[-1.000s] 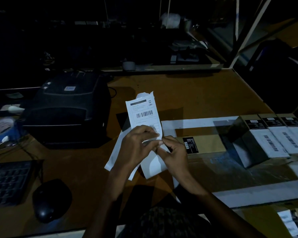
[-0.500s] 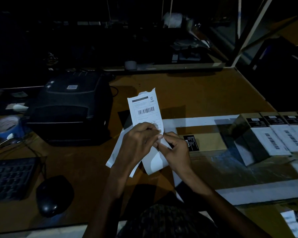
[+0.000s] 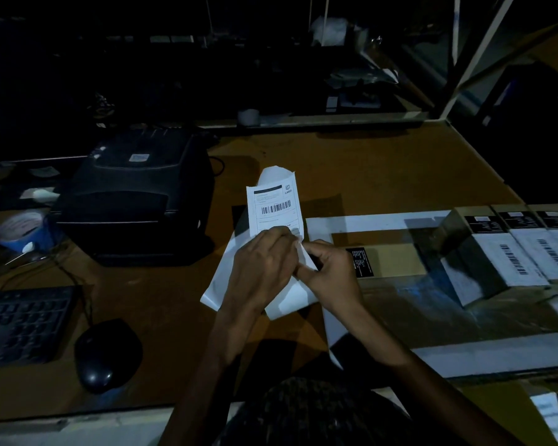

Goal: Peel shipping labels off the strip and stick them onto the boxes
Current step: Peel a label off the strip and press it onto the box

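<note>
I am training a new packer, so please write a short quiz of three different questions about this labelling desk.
1. True or false: both hands, left and right, hold the label strip.
2. Which device stands left of the strip? A) printer B) scale C) phone
3. Fill in: the boxes at the right edge that already carry white labels lie side by side in a ____.

Key
1. True; both pinch the strip near its middle.
2. A, the black printer, behind the keyboard and mouse.
3. Row; the labelled boxes lie beyond the flat box.
</note>
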Demonstrator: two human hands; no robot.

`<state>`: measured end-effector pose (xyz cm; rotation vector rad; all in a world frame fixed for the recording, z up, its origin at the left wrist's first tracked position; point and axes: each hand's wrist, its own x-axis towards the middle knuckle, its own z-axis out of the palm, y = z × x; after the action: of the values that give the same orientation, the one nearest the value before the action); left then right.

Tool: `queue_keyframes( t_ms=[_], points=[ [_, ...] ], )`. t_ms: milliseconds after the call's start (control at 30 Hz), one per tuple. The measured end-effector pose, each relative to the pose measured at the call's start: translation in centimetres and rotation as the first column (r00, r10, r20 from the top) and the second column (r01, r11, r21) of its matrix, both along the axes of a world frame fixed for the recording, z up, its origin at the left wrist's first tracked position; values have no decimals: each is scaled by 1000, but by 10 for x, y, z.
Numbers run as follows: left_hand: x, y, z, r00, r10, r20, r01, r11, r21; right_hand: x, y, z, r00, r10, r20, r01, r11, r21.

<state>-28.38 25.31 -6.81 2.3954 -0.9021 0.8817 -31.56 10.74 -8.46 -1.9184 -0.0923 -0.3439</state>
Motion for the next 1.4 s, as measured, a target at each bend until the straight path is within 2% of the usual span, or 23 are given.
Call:
queue_keyframes(
  t_ms=[167, 267, 433, 633, 767, 900, 1133, 1400],
  points=[
    [2, -3, -2, 987, 19, -158, -37, 993, -109, 0, -1, 4, 1000, 13, -4, -13, 997, 77],
    [3, -3, -3, 976, 25, -217, -65, 981, -182, 0, -2, 6, 998, 18, -62, -10, 992, 125],
    [5, 2, -1, 934, -99, -343, 17, 972, -233, 0, -4, 7, 998, 23, -65, -14, 989, 146],
    [10, 3, 3, 939, -137, -316, 49, 961, -273, 2, -4, 6, 996, 17, -84, -10, 996, 88],
    [11, 6, 5, 934, -132, -331, 23, 949, -315, 1, -4, 7, 993, 28, -112, -12, 990, 140],
    [16, 11, 8, 925, -50, -377, -121, 901, -417, 0, -5, 5, 991, -19, -136, 41, 986, 161],
    [30, 16, 15, 818, 23, -575, -349, 814, -465, 5, -7, 1, 977, -108, -183, 121, 991, 63],
    [34, 15, 18, 822, 123, -556, -452, 735, -505, 11, -12, -2, 973, -158, -168, 158, 987, -12]
  ],
)
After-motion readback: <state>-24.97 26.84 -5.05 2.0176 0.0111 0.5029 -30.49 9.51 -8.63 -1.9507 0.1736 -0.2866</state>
